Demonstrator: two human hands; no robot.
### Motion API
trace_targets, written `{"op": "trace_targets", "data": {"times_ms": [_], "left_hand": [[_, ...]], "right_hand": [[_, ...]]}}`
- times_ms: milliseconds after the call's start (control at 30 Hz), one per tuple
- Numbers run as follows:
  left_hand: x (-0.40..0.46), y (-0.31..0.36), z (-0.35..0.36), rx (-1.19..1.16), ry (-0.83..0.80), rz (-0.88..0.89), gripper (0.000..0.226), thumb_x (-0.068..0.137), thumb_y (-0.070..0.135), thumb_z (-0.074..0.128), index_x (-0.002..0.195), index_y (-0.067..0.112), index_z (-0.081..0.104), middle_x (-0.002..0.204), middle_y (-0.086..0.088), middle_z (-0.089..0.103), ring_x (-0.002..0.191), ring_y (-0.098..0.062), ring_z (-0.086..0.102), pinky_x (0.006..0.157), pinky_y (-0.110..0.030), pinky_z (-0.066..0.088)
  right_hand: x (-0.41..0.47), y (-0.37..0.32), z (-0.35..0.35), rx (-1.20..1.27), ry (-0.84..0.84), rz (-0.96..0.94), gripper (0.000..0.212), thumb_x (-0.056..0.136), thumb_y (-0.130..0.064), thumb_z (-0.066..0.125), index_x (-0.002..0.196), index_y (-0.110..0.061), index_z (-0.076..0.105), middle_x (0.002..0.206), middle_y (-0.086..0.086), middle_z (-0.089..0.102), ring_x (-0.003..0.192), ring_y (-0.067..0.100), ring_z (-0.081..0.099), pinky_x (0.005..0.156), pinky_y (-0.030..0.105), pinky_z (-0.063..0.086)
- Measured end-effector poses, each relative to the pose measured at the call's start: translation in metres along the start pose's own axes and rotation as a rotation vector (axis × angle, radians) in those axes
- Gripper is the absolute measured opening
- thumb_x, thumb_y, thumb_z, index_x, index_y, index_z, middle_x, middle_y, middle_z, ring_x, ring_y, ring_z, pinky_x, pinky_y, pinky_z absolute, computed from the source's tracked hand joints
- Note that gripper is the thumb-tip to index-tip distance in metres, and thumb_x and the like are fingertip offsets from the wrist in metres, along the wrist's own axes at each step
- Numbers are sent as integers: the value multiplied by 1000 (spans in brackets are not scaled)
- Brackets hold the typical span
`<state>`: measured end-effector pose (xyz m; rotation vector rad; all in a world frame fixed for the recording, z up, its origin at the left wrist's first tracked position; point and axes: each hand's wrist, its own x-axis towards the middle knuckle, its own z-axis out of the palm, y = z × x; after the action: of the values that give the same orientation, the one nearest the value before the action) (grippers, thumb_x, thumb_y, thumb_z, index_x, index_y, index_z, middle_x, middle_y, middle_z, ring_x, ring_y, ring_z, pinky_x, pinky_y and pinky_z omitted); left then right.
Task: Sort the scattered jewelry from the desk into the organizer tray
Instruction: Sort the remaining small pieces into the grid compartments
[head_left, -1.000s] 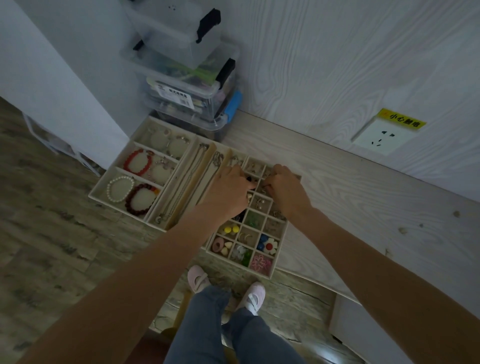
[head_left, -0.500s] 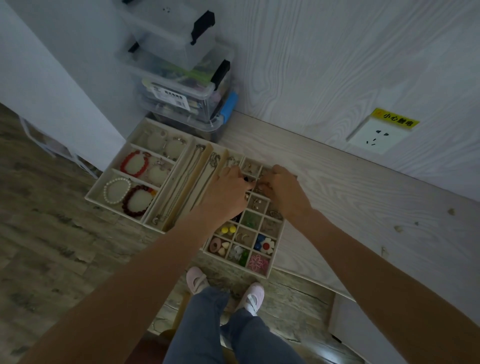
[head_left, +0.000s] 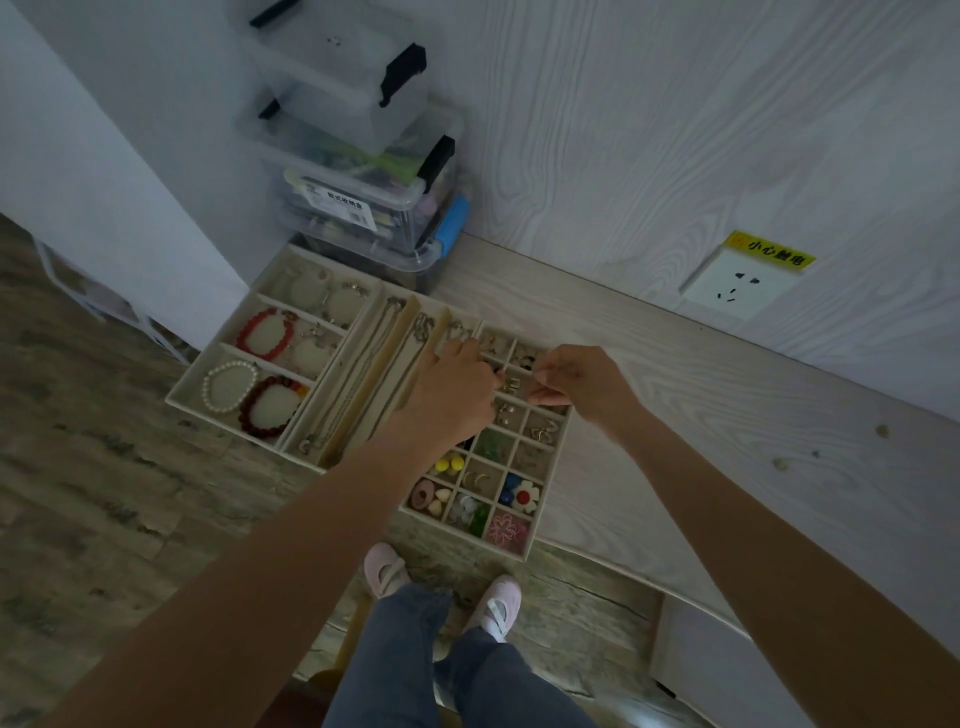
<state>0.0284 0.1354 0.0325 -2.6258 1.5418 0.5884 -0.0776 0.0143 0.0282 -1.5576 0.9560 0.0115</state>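
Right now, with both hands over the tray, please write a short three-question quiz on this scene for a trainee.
1. True or false: the white pearl bracelet lies in the organizer tray.
2. The flower piece with white petals lies in which part of the tray? A) small grid B) long necklace slots
3. Fill in: the left hand and the right hand are over the ___ compartments.

Key: 1 true; 2 A; 3 small grid.

A pale wood-grain worktop (head_left: 701, 415) is seen. An organizer tray (head_left: 291, 415) is set on it, overhanging the near edge. Just behind the tray, stacked clear storage boxes (head_left: 363, 197) are placed.
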Motion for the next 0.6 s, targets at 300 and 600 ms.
{"op": "trace_targets", "data": {"times_ms": [300, 600], "left_hand": [[-1, 0, -2, 13, -24, -9, 41, 91, 24, 51, 131, 30, 52, 130, -7, 40, 127, -26, 33, 104, -46, 28], [3, 3, -4, 24, -47, -21, 39, 91, 23, 50, 130, 24, 54, 133, -9, 39, 128, -28, 31, 105, -48, 27]], "right_hand": [[-3, 7, 1, -229, 8, -146, 11, 85, 1, 61, 83, -6, 70, 76, 4, 68, 80, 17, 65, 87, 28, 50], [4, 3, 4, -444, 53, -231, 7, 85, -5, 64, 90, -2, 69, 81, 12, 70, 58, 8, 60, 52, 4, 46]]}}
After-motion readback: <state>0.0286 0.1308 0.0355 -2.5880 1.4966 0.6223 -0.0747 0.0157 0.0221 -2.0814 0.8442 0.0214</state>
